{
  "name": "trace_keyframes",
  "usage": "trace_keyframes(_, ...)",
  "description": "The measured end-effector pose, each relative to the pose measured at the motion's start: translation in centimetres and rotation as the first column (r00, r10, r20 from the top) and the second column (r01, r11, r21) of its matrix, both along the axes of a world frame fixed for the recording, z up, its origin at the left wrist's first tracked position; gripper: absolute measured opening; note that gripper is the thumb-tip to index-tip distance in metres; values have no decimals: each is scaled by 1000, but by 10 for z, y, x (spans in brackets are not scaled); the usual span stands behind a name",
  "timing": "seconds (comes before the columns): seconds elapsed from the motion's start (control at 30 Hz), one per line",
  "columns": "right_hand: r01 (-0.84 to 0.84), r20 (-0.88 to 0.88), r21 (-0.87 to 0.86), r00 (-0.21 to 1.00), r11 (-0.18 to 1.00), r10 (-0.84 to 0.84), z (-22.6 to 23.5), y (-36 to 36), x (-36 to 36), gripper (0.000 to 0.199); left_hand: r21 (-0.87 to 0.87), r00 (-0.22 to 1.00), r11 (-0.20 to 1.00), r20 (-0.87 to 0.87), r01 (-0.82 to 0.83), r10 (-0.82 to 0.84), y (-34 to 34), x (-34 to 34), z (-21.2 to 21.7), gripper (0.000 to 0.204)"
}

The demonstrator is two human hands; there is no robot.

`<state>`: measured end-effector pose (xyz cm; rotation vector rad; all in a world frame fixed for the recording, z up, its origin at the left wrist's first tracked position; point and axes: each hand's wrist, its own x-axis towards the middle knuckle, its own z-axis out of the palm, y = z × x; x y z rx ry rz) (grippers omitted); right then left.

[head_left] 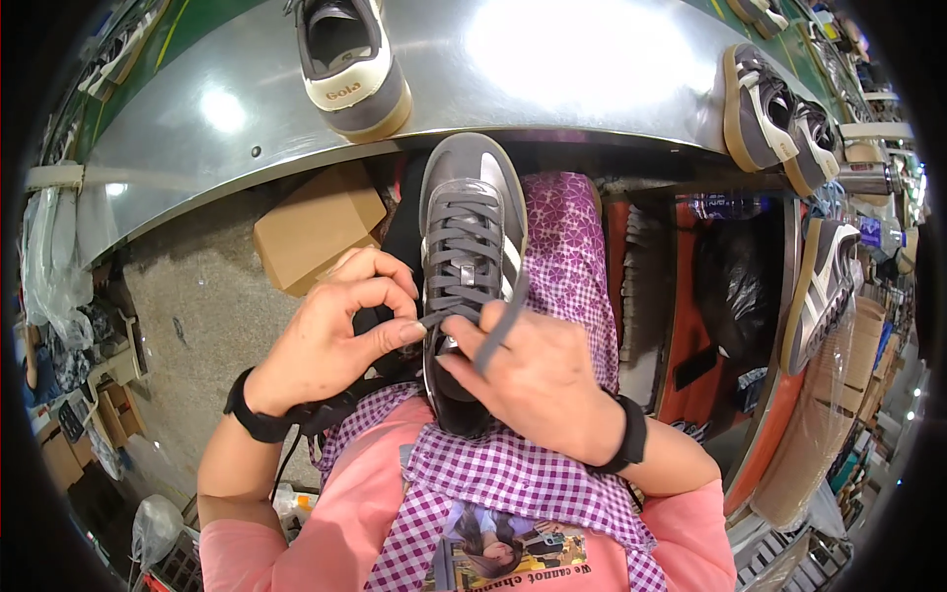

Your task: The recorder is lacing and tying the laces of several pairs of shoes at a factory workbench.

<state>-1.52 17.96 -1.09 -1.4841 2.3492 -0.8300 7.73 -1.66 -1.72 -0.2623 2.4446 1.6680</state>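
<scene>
Head view: grey sneaker [464,266] rests on the lap, steadied for lacing. Left hand [330,331] pinches one lace end; right hand [543,380] grips the other lace [501,331].

Grey sneaker [464,247] with white stripes, toe pointing away, on lap, grey lace [498,331] loose

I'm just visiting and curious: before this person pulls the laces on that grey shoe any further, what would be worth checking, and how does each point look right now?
1. Left hand pinches a lace end: ok.
2. Right hand has the other grey lace running up across its fingers: ok.
3. Grey shoe rests steady on the lap, toe pointing away: ok.
4. Lower lace rows lie flat and even: ok.
5. Top eyelets threaded: cannot tell, hands cover them.
6. Other shoe on the metal table stays clear of the hands: ok.
</scene>
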Motion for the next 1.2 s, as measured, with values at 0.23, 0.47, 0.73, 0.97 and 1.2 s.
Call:
trace_keyframes(0.23,126,719,-47,693,991,-54,42,32,-56,10,177,994,979,66,-99,89,-9,6,-23,21)
trace_keyframes(0.47,442,779,-573,555,690,292,84,75,-68,12,-54,841,912,-368,406,-396,43,-27,9,41)
trace_keyframes(0.73,18,165,-136,986,991,5,53,45,-53,93,-52,817,876,-338,480,-467,58,-13,18,25)
trace_keyframes(0.97,-148,678,87,733,985,50,58,52,-33,12,-310,888,944,-392,116,-238,46,-13,28,20)
trace_keyframes(1.2,-44,323,30,946,999,32,37,28,-21,15,-811,819,454,-514,-369,-253,42,-11,-4,11)
